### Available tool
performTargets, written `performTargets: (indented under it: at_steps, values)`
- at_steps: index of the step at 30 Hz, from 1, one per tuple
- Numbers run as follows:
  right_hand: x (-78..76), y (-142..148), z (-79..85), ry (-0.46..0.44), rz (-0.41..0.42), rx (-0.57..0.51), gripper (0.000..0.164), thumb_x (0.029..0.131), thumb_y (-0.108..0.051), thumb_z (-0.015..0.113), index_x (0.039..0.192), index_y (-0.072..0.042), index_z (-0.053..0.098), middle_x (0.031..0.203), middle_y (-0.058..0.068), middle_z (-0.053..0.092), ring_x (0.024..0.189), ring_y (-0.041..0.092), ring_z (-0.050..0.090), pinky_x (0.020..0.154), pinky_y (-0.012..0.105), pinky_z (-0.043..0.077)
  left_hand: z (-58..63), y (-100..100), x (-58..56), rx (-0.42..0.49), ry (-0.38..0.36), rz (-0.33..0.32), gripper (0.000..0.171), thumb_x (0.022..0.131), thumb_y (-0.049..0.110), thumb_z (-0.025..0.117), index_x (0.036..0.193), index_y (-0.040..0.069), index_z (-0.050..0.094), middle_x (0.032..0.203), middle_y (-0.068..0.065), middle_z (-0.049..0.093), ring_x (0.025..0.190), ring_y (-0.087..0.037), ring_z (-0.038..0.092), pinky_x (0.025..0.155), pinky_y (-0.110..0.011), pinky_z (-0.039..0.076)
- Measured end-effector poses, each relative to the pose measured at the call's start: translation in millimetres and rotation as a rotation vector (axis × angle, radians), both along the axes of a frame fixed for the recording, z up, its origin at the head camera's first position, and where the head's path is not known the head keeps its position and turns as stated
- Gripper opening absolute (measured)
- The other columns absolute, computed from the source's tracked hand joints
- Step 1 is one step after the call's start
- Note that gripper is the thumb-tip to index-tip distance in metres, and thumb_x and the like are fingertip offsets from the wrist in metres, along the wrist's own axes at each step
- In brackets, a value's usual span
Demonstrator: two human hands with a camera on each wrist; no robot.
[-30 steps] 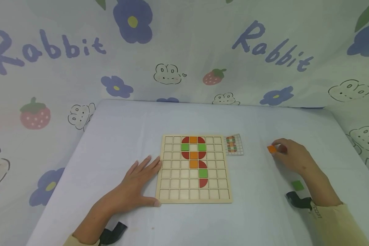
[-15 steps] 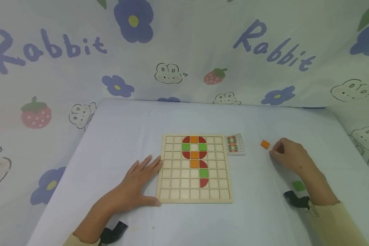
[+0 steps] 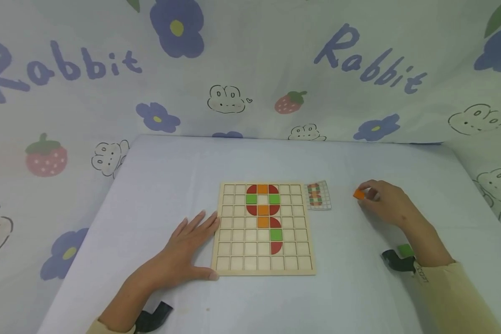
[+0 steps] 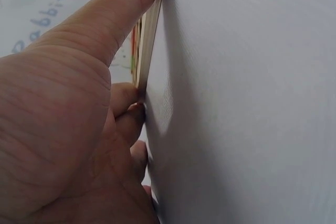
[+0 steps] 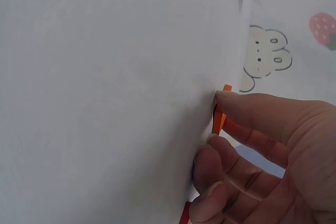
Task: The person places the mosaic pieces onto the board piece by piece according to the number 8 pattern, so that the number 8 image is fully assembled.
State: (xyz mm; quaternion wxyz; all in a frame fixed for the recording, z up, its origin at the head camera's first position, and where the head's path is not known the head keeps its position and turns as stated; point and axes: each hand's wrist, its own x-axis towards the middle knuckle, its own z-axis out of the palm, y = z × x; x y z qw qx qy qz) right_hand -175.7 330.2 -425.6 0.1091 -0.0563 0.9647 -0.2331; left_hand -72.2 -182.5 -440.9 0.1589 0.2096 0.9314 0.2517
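At the right of the head view, my right hand [image 3: 386,202] pinches a small orange square tile [image 3: 358,194] between thumb and fingertips, close over the table. The right wrist view has this orange tile [image 5: 219,119] on edge between thumb and finger, with a red piece [image 5: 185,213] by the lower fingers. My left hand [image 3: 183,255] rests with straight, spread fingers and thumb against the left edge of the wooden grid board [image 3: 235,270]. Red quarter-rounds, green squares and orange squares fill some cells of its middle columns.
A pattern card [image 3: 324,202] with a printed design lies against the board's upper right side. One green square tile [image 3: 406,250] lies beside the right wrist. Behind the white table [image 3: 171,162] hangs a printed cloth [image 3: 250,55].
Half a second ago the orange tile lay free of my right fingers, after being at the fingertips earlier. The right hand has moved slightly left and pinches it. The left hand stays put.
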Motion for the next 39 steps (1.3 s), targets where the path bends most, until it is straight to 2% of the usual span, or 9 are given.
performTargets:
  at_steps: [9,15,22,26,30,35,39]
  values:
    - [-0.5,-6.0,0.1,-0.031,-0.04,-0.007,0.036,0.097,-0.017,0.069,0.121,0.009,0.064,0.106,0.022,0.068,0.097,0.037,0.062,0.079,0.05,0.056,-0.4,-0.7,0.6,0.007,-0.002,0.002,0.12,0.074,0.052,0.091,0.168,0.019,0.025,0.174,0.006,0.015,0.161,-0.029,0.001,0.128,-0.057,-0.002]
    - [5.1,-9.8,0.9,-0.062,-0.047,-0.002,0.037,0.097,-0.019,0.071,0.12,0.009,0.064,0.104,0.02,0.068,0.095,0.035,0.062,0.079,0.048,0.057,-2.0,-1.1,0.4,0.021,0.008,-0.002,0.12,0.073,0.052,0.091,0.168,0.017,0.026,0.174,0.005,0.015,0.161,-0.029,0.002,0.127,-0.057,-0.002]
    - [19.1,-28.6,6.3,0.017,-0.018,-0.029,0.034,0.094,-0.018,0.074,0.119,0.004,0.067,0.1,0.012,0.069,0.091,0.028,0.061,0.075,0.038,0.057,-2.0,-1.3,1.1,0.022,0.017,-0.001,0.12,0.073,0.053,0.091,0.167,0.017,0.026,0.174,0.005,0.015,0.161,-0.029,0.003,0.128,-0.056,-0.002]
    - [28.6,-43.3,15.6,0.067,0.022,-0.054,0.03,0.091,-0.015,0.074,0.116,0.001,0.069,0.097,0.008,0.069,0.089,0.025,0.06,0.068,0.033,0.056,-0.8,-0.3,0.9,0.017,0.014,0.002,0.12,0.073,0.051,0.092,0.167,0.017,0.026,0.174,0.006,0.015,0.161,-0.029,0.002,0.128,-0.056,-0.002]
    - [39.1,-64.5,23.7,0.073,0.07,-0.066,0.028,0.09,-0.017,0.075,0.114,-0.003,0.07,0.094,0.003,0.067,0.087,0.022,0.059,0.065,0.03,0.055,0.7,-0.5,1.6,0.017,0.012,0.004,0.12,0.073,0.05,0.092,0.167,0.017,0.026,0.174,0.006,0.016,0.161,-0.029,0.002,0.128,-0.057,-0.001]
    - [53.6,-100.2,29.4,0.098,0.161,-0.072,0.024,0.089,-0.017,0.078,0.109,-0.006,0.07,0.092,-0.002,0.065,0.083,0.017,0.058,0.063,0.027,0.054,0.9,-1.6,1.7,0.021,0.01,0.007,0.12,0.073,0.052,0.092,0.168,0.018,0.026,0.174,0.006,0.016,0.161,-0.028,0.002,0.128,-0.057,-0.001]
    - [63.7,-132.7,30.3,0.1,0.238,-0.032,0.024,0.088,-0.018,0.081,0.107,-0.009,0.07,0.091,-0.005,0.064,0.08,0.013,0.056,0.065,0.024,0.053,0.3,-2.1,1.6,0.026,0.01,0.001,0.12,0.073,0.052,0.092,0.167,0.017,0.026,0.174,0.005,0.016,0.161,-0.029,0.002,0.128,-0.057,-0.002]
